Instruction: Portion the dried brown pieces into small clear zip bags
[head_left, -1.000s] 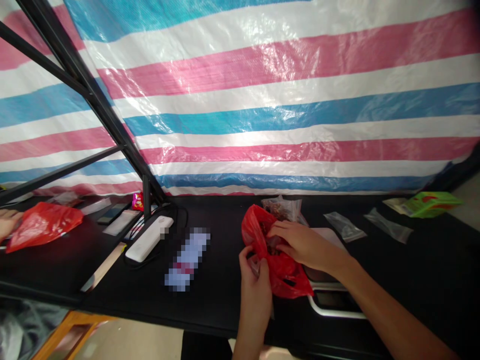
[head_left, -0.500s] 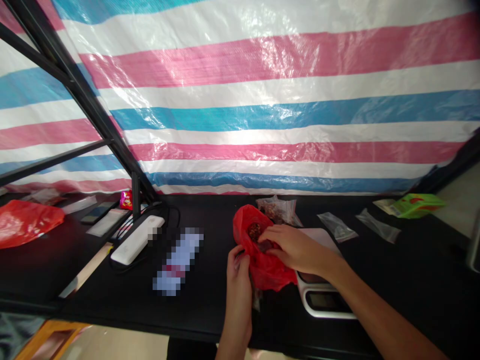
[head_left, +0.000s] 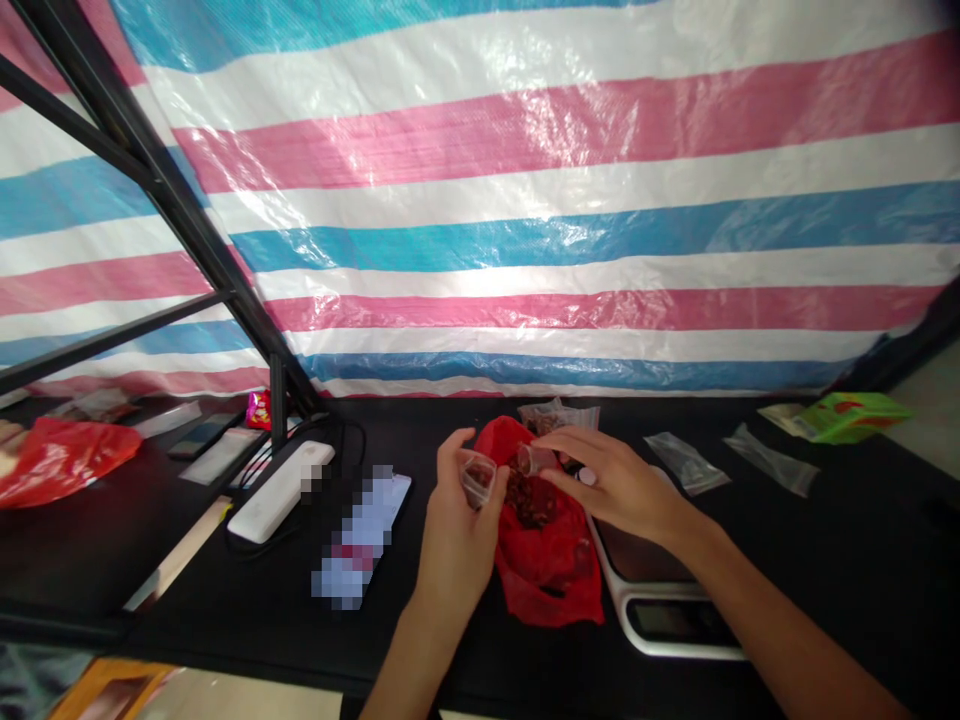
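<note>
Now our left hand pinches a clear plastic bag. Our right hand grips, seemingly, a clear plastic cup over an open red plastic bag.

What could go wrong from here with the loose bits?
Spill: the right hand holds a small clear cup over the brown bits; a tilt might scatter any it carries.

Missed opening: the small clear bag in the left hand looks narrow-mouthed, so bits tipped at it could fall outside.

Knock: the open red bag lies right beside the scale, under the right forearm; a bump might shift either.
</note>
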